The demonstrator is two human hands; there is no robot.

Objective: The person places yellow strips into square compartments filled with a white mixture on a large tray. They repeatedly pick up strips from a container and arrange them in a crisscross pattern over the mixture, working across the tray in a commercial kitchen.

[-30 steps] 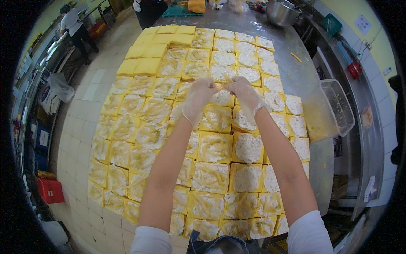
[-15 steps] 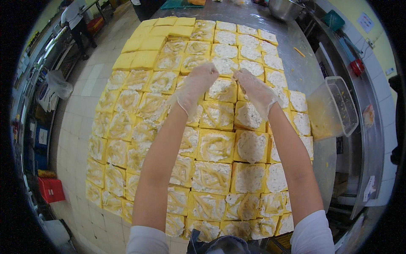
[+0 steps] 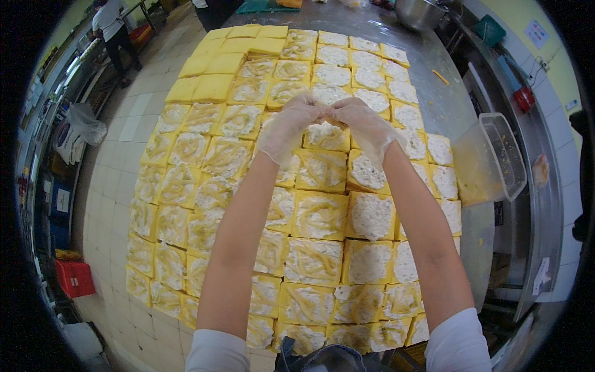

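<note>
Rows of square yellow bread slices cover the table, topped with a white spread flecked with dark bits. Many slices on the left and in the middle also carry pale yellow strips; those at the right show only the spread. Clear plastic gloves cover both my hands. My left hand and my right hand meet, fingertips closed together, just above a spread slice in the upper middle. What they pinch between them is too small and covered to name.
Plain yellow slices lie stacked at the far left. At the right edge leans a clear plastic tub with yellow residue. A metal bowl stands at the back, and an orange strip lies on the metal tabletop. Another person stands far left.
My hands, apart above the slices before, have come together, the right moving left and the left slightly right. Their fingertips now meet.
</note>
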